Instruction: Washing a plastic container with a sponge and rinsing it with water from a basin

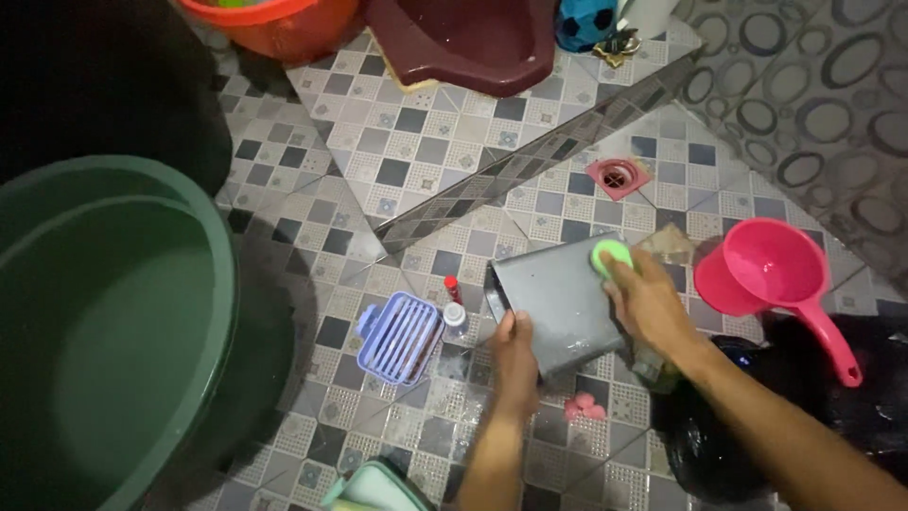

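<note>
- A flat grey tray point(558, 303), roughly rectangular, lies low over the tiled floor point(397, 189) in the middle of the view, between the two hands.
- Its long axis runs on a slant, from the near corner by the left hand up and away to the far corner at the upper right; the broad grey face is turned up toward the camera, and a dark raised lip shows along its left edge.
- The left hand point(514, 348) is closed round the tray's near left corner, thumb on top of the face and fingers curled underneath out of sight.
- The right hand point(653, 305) lies on the tray's right edge, fingers bent and pressed down on a green scrubbing pad point(612, 255), which sits against the tray's far right corner.
- Wet, soapy streaks show on the tray's near part.
- Just left of the tray stand a small bottle with a white cap point(455, 317) and a red-capped one point(453, 288), and beside them a lilac slatted soap dish point(401, 337).
- A pink dipper point(771, 274) lies to the right, near the right forearm, its handle pointing toward the lower right.
- A pink floor drain point(617, 176) sits beyond the tray, well apart from it.
- A large green basin point(113, 331) fills the left side.
</note>
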